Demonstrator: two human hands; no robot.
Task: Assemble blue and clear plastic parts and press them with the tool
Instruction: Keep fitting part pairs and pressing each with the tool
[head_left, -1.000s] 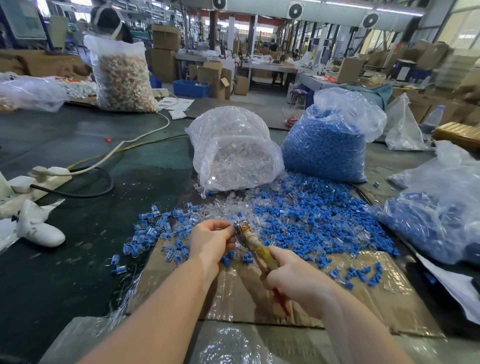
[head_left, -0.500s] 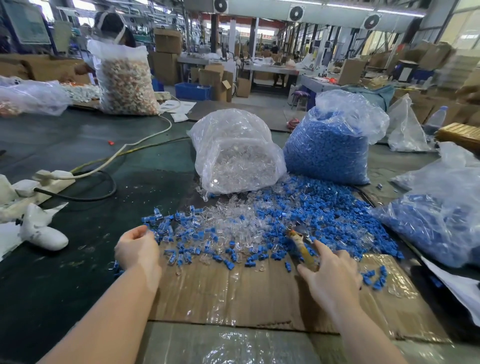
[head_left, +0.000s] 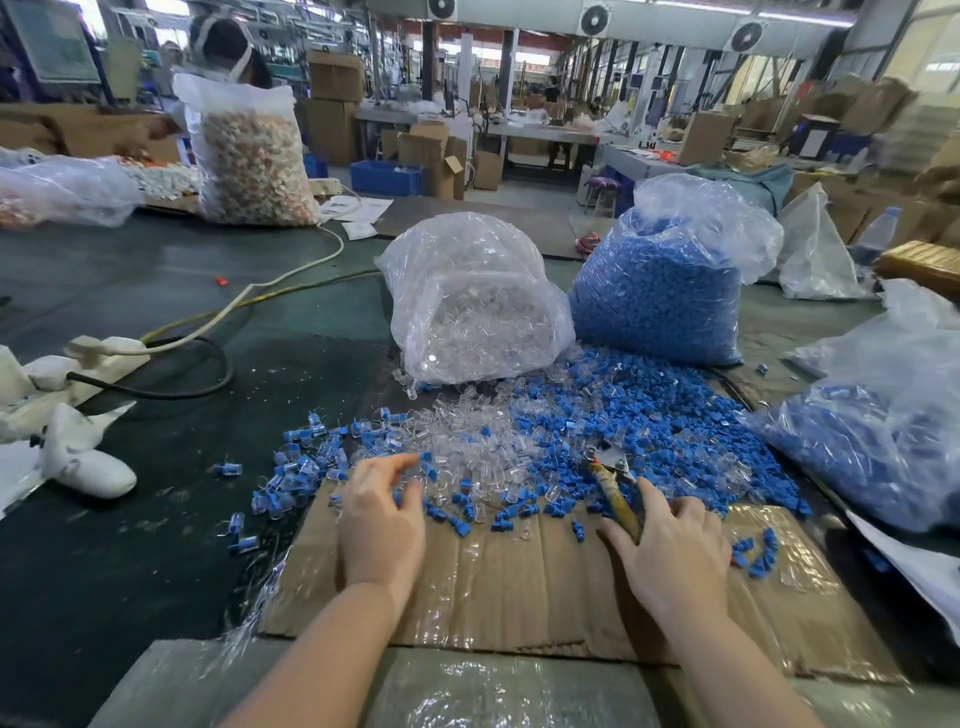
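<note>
Loose blue parts (head_left: 654, 431) and clear parts (head_left: 467, 441) lie heaped together at the far edge of a taped cardboard sheet (head_left: 519, 577). Joined blue-and-clear pieces (head_left: 306, 467) are scattered to the left of the heap. My left hand (head_left: 382, 514) hovers over the near edge of the clear parts with fingers loosely curled, and I see nothing held in it. My right hand (head_left: 672, 551) grips the yellow-handled pliers tool (head_left: 615, 499). The tool's metal jaws point away from me and rest among the blue parts.
Behind the heap stand a bag of clear parts (head_left: 478, 306) and a bag of blue parts (head_left: 660, 291). Another bag of blue parts (head_left: 883, 431) lies at the right. A power strip with cables (head_left: 104, 348) and a white object (head_left: 88, 462) are at the left.
The hands were together at the tool, then parted. My left hand swung out to the left pile and has come back to the clear parts. My right hand carried the tool to the right.
</note>
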